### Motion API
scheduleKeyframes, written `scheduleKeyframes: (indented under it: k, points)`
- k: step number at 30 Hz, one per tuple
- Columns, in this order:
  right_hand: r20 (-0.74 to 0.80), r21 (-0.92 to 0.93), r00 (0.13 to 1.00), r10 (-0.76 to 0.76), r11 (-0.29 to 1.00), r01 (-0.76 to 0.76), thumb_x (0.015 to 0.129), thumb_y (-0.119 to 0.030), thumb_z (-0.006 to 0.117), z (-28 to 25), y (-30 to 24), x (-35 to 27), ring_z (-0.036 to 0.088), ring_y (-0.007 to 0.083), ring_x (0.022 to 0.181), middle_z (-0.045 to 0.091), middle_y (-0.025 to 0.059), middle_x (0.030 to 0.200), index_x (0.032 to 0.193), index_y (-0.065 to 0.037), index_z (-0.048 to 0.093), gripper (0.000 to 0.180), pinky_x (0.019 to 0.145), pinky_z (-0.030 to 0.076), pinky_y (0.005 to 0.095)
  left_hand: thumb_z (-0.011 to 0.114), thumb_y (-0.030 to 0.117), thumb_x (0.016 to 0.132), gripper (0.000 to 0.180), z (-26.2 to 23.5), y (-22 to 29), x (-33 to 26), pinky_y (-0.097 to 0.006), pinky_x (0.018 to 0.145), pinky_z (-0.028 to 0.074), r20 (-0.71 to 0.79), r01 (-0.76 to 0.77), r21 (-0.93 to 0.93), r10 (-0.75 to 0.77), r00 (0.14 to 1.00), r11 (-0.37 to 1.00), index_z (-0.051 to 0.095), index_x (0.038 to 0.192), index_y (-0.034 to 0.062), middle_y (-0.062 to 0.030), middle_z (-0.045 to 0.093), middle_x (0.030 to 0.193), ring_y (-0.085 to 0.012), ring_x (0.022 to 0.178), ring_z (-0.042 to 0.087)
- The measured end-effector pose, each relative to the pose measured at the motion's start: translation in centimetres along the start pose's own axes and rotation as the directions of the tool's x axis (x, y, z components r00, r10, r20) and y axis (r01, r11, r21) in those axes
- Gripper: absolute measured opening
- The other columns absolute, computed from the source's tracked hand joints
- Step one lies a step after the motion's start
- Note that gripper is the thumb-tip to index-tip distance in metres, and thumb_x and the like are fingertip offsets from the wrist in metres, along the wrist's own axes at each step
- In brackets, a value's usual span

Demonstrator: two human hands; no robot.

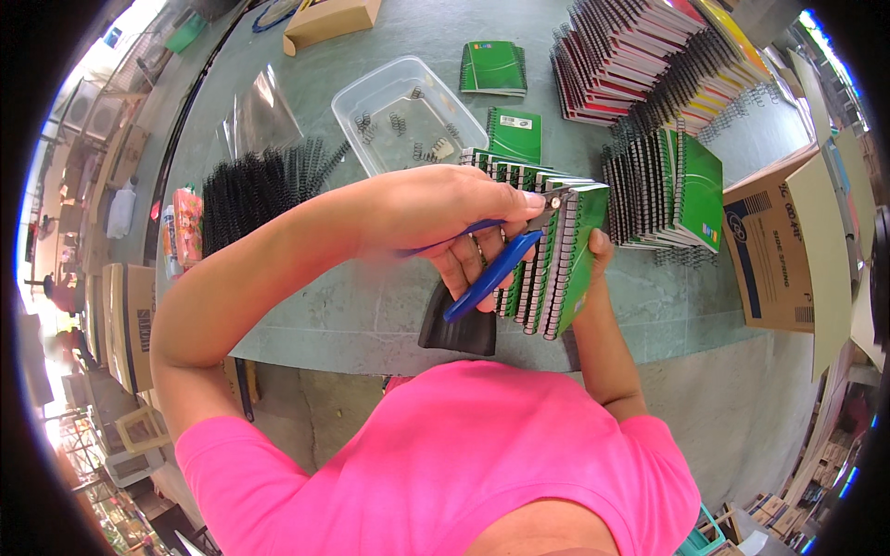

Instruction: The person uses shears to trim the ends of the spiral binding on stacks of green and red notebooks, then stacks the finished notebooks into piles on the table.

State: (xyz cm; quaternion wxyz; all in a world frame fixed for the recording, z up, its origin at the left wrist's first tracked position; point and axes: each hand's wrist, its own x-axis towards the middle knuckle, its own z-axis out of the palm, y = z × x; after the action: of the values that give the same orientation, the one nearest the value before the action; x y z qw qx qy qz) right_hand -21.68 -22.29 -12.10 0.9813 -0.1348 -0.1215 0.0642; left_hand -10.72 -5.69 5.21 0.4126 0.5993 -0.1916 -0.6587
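My left hand is closed round blue-handled pliers. Their metal jaws meet the top end of a spiral binding on a stack of green spiral notebooks. On the stack's right side, my right hand grips the notebooks, its fingers partly hidden behind them. The stack is tilted, with several black coils facing up toward the pliers. Beneath my left hand lies a dark, block-like object. Just beyond the hand stands a clear plastic tub with several short bits of black coil inside.
Loose black spiral coils are heaped at left, beside clear plastic sheet. Two green notebooks lie beyond the stack. At right are more green notebooks, tall red and yellow notebook piles and an open cardboard box.
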Motion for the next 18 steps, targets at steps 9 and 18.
scheduleKeyframes:
  k: [9, 18]
  points:
    - [-0.117, -0.076, 0.991, -0.065, 0.996, 0.057, 0.073, -0.039, 0.059, -0.1, -0.3, 0.2, 0.059, 0.027, 0.093, 0.056, 0.0171, 0.109, 0.118, 0.001, 0.046, 0.062, 0.082, 0.049, 0.0398, 0.047, 0.032, 0.086, 0.036, 1.7, -1.4, -1.2, -0.035, 0.074, 0.044, -0.203, 0.01, 0.959, 0.664, 0.72, 0.283, 0.051, 0.1, -0.0018, -0.0204, 0.055, 0.089, -0.0282, 0.085, 0.057]
    - [-0.15, 0.041, 0.973, -0.178, 0.982, 0.186, 0.078, -0.041, 0.054, -2.0, -0.3, -0.2, 0.059, 0.0258, 0.094, 0.056, 0.0166, 0.109, 0.118, 0.0, 0.046, 0.058, 0.081, 0.049, 0.0395, 0.049, 0.04, 0.084, 0.048, -2.1, -20.0, 1.4, -0.04, 0.085, 0.038, -0.549, 0.242, 0.83, 0.659, 0.515, 0.502, 0.048, 0.111, 0.0009, -0.0192, 0.049, 0.103, -0.0348, 0.096, 0.048]
